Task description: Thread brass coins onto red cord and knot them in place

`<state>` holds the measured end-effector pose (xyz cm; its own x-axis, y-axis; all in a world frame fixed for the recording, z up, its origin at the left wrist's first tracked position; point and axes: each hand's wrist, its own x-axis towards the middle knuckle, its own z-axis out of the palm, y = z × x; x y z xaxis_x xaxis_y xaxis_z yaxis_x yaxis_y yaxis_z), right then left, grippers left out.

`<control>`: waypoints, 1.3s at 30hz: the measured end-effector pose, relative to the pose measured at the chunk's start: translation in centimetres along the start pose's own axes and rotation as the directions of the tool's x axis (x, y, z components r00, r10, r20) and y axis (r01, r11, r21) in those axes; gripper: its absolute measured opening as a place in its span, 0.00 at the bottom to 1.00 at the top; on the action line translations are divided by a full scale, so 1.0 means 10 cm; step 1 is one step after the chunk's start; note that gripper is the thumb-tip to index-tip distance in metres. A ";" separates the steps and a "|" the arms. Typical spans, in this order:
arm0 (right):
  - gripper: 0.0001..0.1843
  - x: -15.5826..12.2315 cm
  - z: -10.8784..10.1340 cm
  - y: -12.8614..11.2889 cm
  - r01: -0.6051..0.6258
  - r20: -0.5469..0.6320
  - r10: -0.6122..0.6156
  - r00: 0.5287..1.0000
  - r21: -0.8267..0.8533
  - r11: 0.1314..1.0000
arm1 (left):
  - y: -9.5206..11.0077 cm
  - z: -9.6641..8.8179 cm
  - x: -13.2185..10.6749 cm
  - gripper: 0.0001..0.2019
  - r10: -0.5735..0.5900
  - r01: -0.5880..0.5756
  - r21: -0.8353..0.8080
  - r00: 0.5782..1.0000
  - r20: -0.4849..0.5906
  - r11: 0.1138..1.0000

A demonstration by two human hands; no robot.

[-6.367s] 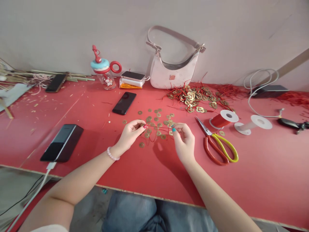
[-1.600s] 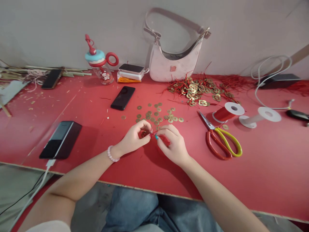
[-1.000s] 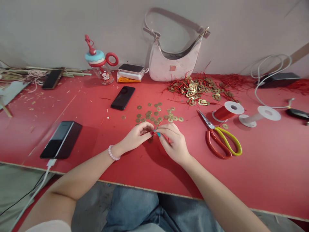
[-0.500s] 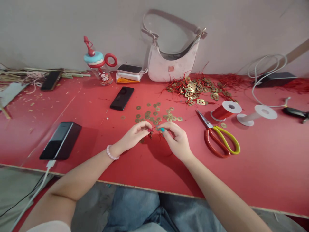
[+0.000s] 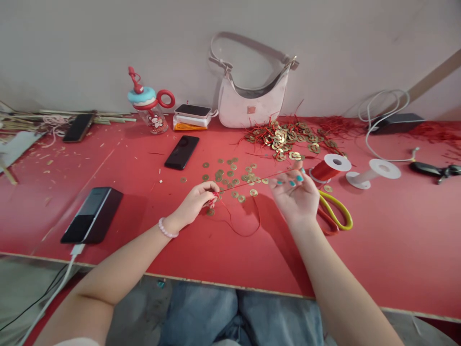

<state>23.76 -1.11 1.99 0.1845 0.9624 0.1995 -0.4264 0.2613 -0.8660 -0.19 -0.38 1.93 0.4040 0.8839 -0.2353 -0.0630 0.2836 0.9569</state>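
My left hand [image 5: 196, 202] pinches a thin red cord [image 5: 252, 179] together with a small brass coin just above the red table [image 5: 223, 250]. The cord runs taut to the right into my right hand [image 5: 295, 194], whose fingers curl around it, palm turned up. A slack loop of the same cord [image 5: 245, 226] lies on the table between my hands. Loose brass coins [image 5: 230, 175] are scattered just beyond my hands.
Scissors [image 5: 334, 214] lie partly under my right hand, with a red cord spool [image 5: 329, 168] and an empty white spool [image 5: 374, 173] beyond. A pile of corded coins [image 5: 284, 137], a white handbag [image 5: 248, 103], phones [image 5: 182, 152], a power bank [image 5: 91, 215] and a bottle [image 5: 151, 105] stand around.
My right hand has swung out to the right, pulling the cord taut away from my left hand. Before, both hands were pinched close together over the coins.
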 end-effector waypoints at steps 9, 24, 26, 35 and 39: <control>0.19 0.12 -0.21 0.15 0.061 -0.193 -0.139 0.971 -0.363 0.930 | -0.03 -0.01 0.05 0.09 0.001 -0.007 -0.102 0.999 -0.054 0.995; 0.05 -0.29 0.35 0.17 -0.026 0.457 0.346 0.819 -0.572 0.819 | -0.07 -0.01 0.02 0.05 0.385 -0.356 0.457 0.922 0.031 0.815; 0.06 -0.28 0.34 0.17 -0.168 0.456 0.380 0.805 -0.439 0.883 | -0.06 0.00 0.01 0.05 0.411 -0.370 0.512 0.911 0.035 0.775; 0.11 -0.22 0.21 0.12 0.100 0.338 0.238 0.911 -0.739 0.667 | -0.07 -0.01 0.03 0.03 0.512 -0.420 0.659 0.857 0.062 0.624; 0.11 -0.18 0.15 0.07 0.310 0.446 0.216 0.868 -0.828 0.467 | -0.09 -0.03 0.05 0.03 0.523 -0.420 0.667 0.851 0.053 0.615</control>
<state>21.77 -2.56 1.69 -0.3271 0.9255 0.1909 0.5916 0.3581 -0.7223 -0.22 -0.06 0.93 0.3589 0.8806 0.3093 0.4004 -0.4446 0.8012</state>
